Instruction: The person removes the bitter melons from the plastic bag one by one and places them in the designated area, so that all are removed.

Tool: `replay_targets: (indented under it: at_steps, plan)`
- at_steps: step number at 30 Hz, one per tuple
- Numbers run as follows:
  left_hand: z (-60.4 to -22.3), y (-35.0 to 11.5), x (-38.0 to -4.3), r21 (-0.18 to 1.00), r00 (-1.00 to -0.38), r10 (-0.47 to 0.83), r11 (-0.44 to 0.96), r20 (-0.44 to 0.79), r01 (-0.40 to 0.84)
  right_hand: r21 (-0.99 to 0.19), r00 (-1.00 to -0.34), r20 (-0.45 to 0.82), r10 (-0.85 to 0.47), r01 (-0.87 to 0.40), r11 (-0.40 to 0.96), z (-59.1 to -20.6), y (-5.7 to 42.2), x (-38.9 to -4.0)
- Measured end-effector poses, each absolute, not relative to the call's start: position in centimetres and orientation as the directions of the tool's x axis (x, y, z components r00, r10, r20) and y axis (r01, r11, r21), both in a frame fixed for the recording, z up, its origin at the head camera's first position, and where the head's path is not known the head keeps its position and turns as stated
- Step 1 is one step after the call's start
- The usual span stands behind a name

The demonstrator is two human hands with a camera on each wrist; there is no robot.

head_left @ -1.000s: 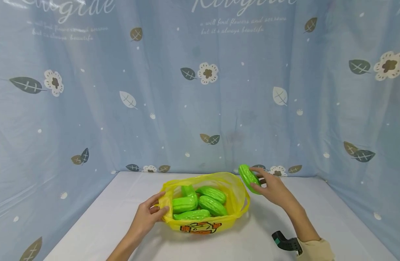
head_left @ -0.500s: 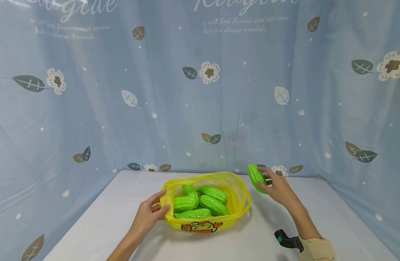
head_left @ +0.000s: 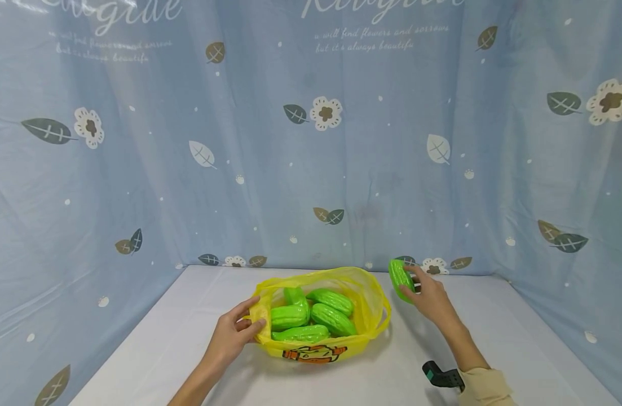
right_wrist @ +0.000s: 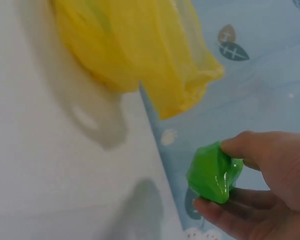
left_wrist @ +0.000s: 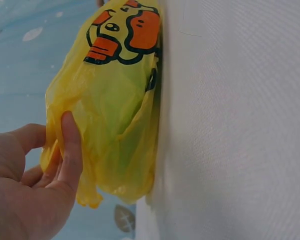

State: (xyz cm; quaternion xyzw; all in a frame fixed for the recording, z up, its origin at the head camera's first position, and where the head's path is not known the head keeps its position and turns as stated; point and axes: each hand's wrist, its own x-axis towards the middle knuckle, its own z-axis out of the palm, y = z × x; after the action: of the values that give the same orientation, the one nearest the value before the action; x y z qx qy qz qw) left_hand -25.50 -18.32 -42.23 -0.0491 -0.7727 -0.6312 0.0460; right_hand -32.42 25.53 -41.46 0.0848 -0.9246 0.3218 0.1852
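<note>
A yellow plastic bag [head_left: 269, 351] with a cartoon print on its front stands on the table, its mouth spread wide. My left hand [head_left: 228, 337] pinches the bag's left rim between thumb and fingers, as the left wrist view also shows. Inside the bag lie several shiny green ribbed bitter melons [head_left: 334, 319]. Right of the bag, my right hand [head_left: 435, 300] grips another bitter melon [head_left: 399, 277] between thumb and fingers, raised above the table. In the right wrist view this bitter melon [right_wrist: 210, 174] is seen end-on, apart from the bag.
A white cloth-covered table [head_left: 158, 338] extends around the bag. Behind it hangs a blue curtain [head_left: 260, 186] with leaf and flower prints, which also encloses the left and right sides. A black strapped device [head_left: 441, 375] sits at my right wrist, near the beige sleeve [head_left: 485, 388].
My right hand has moved to the right, away from the bag, with the bitter melon, and has dropped slightly lately. My left hand keeps its hold on the bag's rim.
</note>
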Motion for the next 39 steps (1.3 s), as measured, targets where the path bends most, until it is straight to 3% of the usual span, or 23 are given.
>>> replay_targets:
  at_steps: [21, 39]
  plan:
    - [-42.3, -18.4, -25.6, 0.974, -0.992, 0.045, 0.193, 0.114, 0.121, -0.560, -0.950, 0.310, 0.045, -0.145, 0.815, -44.0, 25.8, -33.2]
    - [-42.2, -18.4, -25.5, 0.975, -0.993, 0.058, 0.192, 0.102, 0.111, -0.551, -0.960, 0.276, 0.049, -0.116, 0.827, -44.7, 25.9, -33.4]
